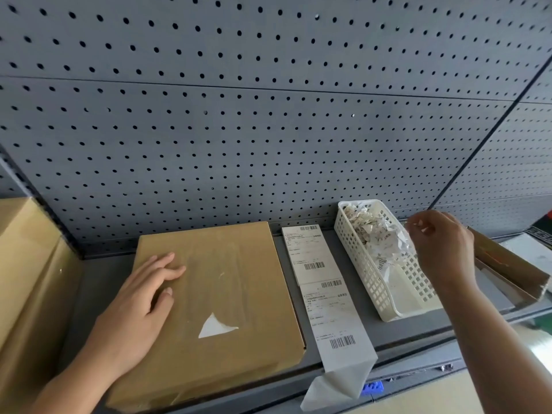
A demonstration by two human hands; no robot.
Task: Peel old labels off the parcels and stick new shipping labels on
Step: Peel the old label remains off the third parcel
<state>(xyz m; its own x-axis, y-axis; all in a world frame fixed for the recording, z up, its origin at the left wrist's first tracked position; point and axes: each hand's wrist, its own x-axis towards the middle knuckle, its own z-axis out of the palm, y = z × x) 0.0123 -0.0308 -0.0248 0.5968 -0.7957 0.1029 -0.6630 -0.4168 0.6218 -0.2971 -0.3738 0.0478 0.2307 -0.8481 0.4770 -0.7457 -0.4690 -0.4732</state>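
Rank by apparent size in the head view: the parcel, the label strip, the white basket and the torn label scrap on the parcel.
1. parcel
2. label strip and white basket: they look about alike, so they are not ranked
3. torn label scrap

Two shipping labels (pixel 324 297) lie end to end on the counter (pixel 388 333), and each one carries a barcode at its top and another at its foot; the rows of small print between them are far too fine to read. Over in the white basket (pixel 385 312), the crumpled old labels (pixel 379 243) show only a scrap of barcode, nothing legible. The white triangle (pixel 215 327) stuck on the parcel (pixel 239 264) is blank
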